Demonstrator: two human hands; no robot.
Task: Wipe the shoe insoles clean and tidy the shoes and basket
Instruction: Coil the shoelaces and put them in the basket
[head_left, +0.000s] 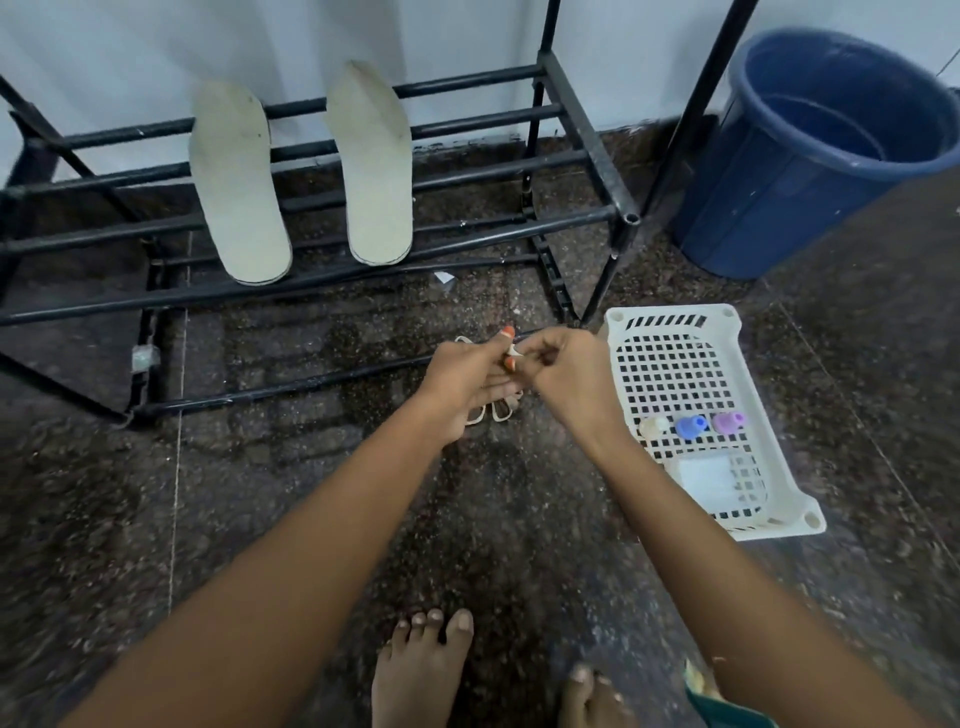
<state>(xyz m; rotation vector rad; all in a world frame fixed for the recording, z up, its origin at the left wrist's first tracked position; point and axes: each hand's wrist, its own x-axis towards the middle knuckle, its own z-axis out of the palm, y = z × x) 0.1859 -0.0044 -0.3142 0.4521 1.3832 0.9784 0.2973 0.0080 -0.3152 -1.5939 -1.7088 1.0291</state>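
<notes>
Two off-white insoles lie side by side across the bars of a black shoe rack (467, 176), the left insole (236, 182) and the right insole (374, 161), toes towards the wall. In front of the rack, above the floor, my left hand (462, 384) holds a looped beige shoelace (491, 413), whose loops hang below my fingers. My right hand (566, 371) meets it from the right and pinches the lace near my left thumb. A white perforated basket (670, 317) sits on the floor just right of my hands.
In the basket lie three small bottles, cream (653, 427), blue (691, 427) and purple (727, 422), plus a clear packet (711, 475). A blue bucket (810, 156) stands at the back right by the wall. My bare feet (421, 670) are on the dark speckled floor.
</notes>
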